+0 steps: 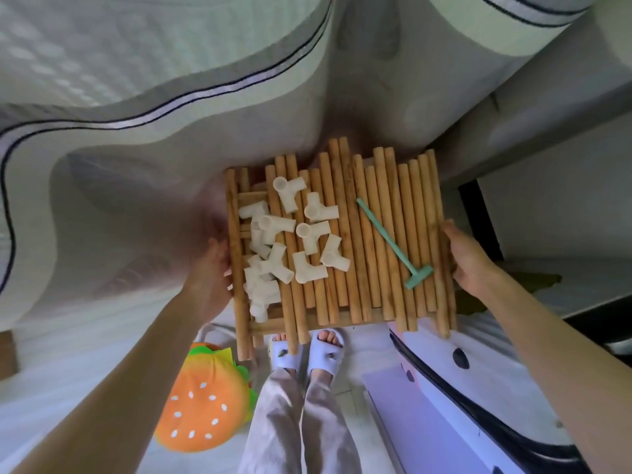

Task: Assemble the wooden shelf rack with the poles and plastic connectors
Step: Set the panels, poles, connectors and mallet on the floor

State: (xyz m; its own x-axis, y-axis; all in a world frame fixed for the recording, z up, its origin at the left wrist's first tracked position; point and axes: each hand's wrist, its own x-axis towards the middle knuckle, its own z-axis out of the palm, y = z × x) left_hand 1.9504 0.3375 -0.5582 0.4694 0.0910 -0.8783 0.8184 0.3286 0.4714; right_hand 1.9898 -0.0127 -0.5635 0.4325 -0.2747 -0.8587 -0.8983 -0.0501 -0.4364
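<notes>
Hands grip a slatted wooden shelf panel (345, 323) by its two side edges: the left hand (212, 275) curls round the left rail, the right hand (468, 261) round the right, and the panel hangs above the floor just in front of the person's slippered feet (307, 350). Loose wooden poles (369, 234) lie across it side by side, several overhanging the near and far edges. White plastic connectors (290, 241) are heaped toward its left half, some already sunk into the gaps between slats, and a green mallet (393, 244) rests diagonally on the poles at the right.

Nothing on the panel is fixed, so my worry is tilt. Any dip toward the near edge would likely send the round poles rolling or sliding off onto the feet, the connectors following. A bed (136, 97) lies beyond the far edge, a burger-shaped cushion (201, 405) on the floor below left.
</notes>
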